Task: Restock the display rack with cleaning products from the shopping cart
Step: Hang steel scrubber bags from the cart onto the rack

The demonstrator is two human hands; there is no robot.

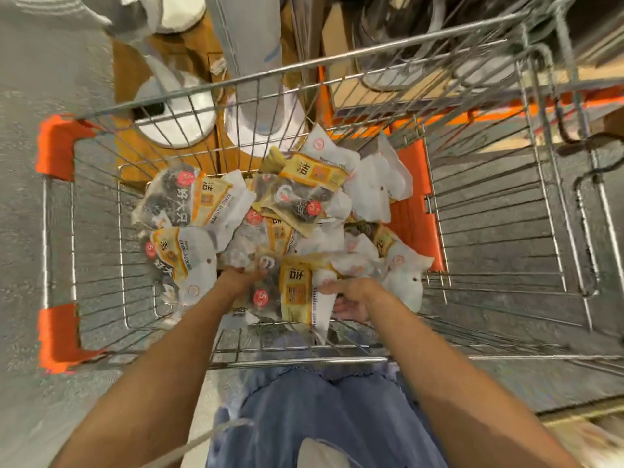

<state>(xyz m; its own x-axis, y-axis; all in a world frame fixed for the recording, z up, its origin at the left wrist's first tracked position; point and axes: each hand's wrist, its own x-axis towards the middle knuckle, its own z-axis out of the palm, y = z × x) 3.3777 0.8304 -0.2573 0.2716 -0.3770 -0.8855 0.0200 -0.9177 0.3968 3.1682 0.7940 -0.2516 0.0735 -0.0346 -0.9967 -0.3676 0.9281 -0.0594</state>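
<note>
head view, looking straight down into a wire shopping cart (236, 106) with orange plastic corner guards (55, 146) and an orange panel (413, 211) on its right inner side. heap of scourer packets (280, 214) spread across the cart floor: clear and white plastic bags with yellow label bands, red round stickers, dark steel-wool balls inside. some lying label up, some white back up, overlapping in no order.

both forearms reaching down over the near rim. left hand (238, 278) lowered into the middle of the heap, fingers dipped among the bags at the top edge of the nearest packet (283, 298); fingertips hidden by plastic, so cannot tell whether clenched on anything or just resting there. right hand (349, 298) at the white end of that same packet, thumb over the top, fingers curled beneath, grasping it. packet lying near the cart's near wall, between the two hands, yellow band and red sticker facing up.

beyond the far wall of the cart: brown cartons (189, 52) holding white cylindrical items, seen through the wire. to the right: an orange shelf edge (506, 109) with more cardboard above it, and a second nested cart frame (574, 197). grey speckled floor (20, 231) to the left. blue jeans (320, 417) at the bottom edge. motion blur over much of the view.
</note>
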